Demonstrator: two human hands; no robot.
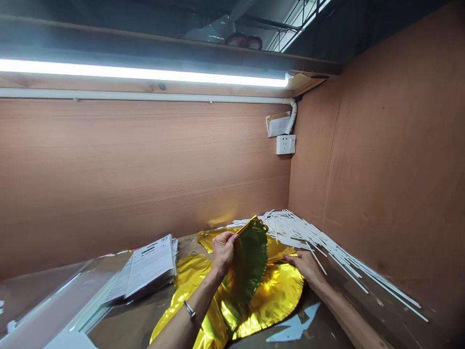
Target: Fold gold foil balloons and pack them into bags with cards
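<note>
Head view: left grip (223, 253) clenches foil balloon (278, 295), long fold (252, 271) upright, right grip (307, 269) open

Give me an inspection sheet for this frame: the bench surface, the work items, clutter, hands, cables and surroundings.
surface: worn brown bench top, with a pale blue patch on it
job's things: deflated gold foil balloons, one lifted; white plastic sticks heaped in the corner
clutter: stack of printed sheets; clear plastic sheeting
hands: left hand, with a metal bracelet on its wrist, pinches the lifted balloon; right hand lies on the foil, near the sticks
cables: nothing seen loose; white conduit runs down to a wall socket
surroundings: brown board walls; lit tube light
</note>
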